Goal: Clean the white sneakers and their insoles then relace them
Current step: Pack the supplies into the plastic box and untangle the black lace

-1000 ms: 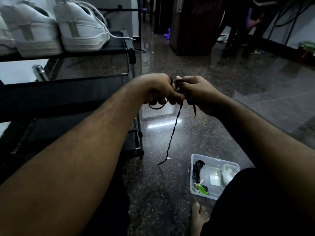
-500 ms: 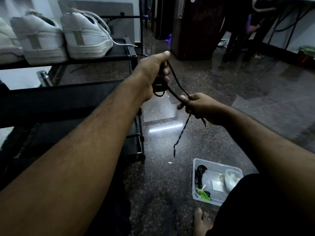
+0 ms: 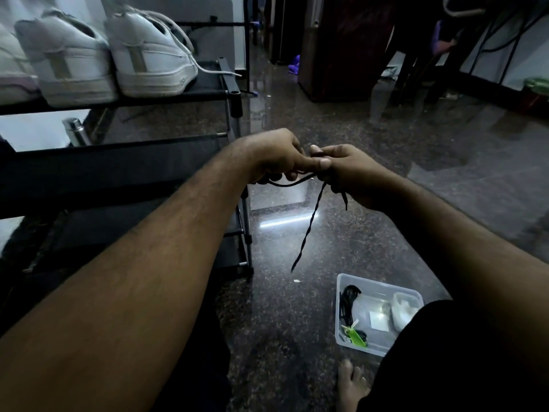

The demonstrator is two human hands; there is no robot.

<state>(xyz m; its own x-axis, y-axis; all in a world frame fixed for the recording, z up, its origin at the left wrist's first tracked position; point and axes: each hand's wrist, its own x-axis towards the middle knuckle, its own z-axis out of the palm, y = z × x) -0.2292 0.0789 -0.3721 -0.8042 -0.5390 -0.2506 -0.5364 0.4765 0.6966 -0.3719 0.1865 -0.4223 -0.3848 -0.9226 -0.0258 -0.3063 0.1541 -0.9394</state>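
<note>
My left hand (image 3: 273,156) and my right hand (image 3: 347,173) meet in mid-air over the floor, both curled round a black shoelace (image 3: 309,224). A short stretch of lace runs between the two hands, and a twisted tail hangs down from my right hand. Two white sneakers, one (image 3: 148,55) beside the other (image 3: 64,62), stand heel toward me on the top shelf of a black shoe rack (image 3: 228,93) at the upper left. A white lace trails off the nearer sneaker onto the shelf.
A clear plastic tub (image 3: 383,288) on the dark polished floor at lower right holds a black cord, a green tag and a small white container. My bare foot (image 3: 352,385) lies beside it. A steel bottle (image 3: 75,132) stands behind the rack. Dark furniture fills the far side.
My left hand has come down from its raised position and closed in against my right hand. The stretch of lace between them is now short.
</note>
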